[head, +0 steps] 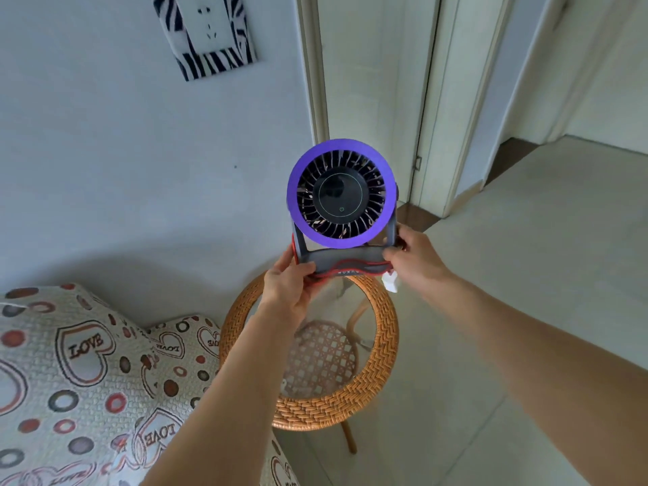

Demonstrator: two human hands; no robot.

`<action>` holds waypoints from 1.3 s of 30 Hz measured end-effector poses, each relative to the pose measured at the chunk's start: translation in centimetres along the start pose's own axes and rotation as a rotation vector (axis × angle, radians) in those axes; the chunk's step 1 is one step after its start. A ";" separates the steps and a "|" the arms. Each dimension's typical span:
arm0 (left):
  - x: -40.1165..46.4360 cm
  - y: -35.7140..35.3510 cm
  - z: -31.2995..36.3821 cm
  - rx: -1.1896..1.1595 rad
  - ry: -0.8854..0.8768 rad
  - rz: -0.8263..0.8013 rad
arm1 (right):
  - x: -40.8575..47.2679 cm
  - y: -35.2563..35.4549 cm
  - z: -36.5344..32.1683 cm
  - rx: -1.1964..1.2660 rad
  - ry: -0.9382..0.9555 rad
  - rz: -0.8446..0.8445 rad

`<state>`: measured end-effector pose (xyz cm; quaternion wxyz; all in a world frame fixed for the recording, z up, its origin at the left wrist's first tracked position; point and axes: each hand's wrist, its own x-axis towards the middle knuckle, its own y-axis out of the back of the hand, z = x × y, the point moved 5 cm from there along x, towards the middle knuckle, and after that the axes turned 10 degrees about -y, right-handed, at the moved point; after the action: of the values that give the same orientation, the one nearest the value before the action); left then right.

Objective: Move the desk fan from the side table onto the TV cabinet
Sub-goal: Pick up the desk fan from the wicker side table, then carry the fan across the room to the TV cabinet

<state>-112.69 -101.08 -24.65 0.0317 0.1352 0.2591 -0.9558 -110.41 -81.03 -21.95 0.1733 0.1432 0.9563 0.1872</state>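
The desk fan (pixel 339 194) has a purple ring, black blades and a grey stand wrapped with a red cable ending in a white plug (pixel 391 282). It is held upright in the air, above the far rim of the round wicker side table (pixel 382 356). My left hand (pixel 289 285) grips the left end of the stand's base. My right hand (pixel 413 256) grips the right end. The TV cabinet is not in view.
A sofa (pixel 70 373) with a heart-and-circle cover sits at lower left, touching the table. A white wall with a zebra-framed socket (pixel 207 29) is behind. A door frame (pixel 431 135) stands right of the fan, and tiled floor (pixel 543 275) spreads to the right.
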 end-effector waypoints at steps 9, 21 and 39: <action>-5.2 -8.6 3.0 0.055 -0.042 -0.189 | -5.3 9.6 -2.1 0.042 0.031 0.117; -13.5 -23.7 -1.0 0.045 -0.003 -0.398 | -12.7 26.4 -0.1 0.109 0.102 0.378; -27.2 -49.3 -17.2 0.096 0.138 -0.824 | -24.0 53.6 12.9 0.189 0.020 0.810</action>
<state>-88.78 -50.12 -7.43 -0.3771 0.0854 0.2481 -0.8882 -72.69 -37.56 -4.68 0.0626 0.5214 0.8372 0.1529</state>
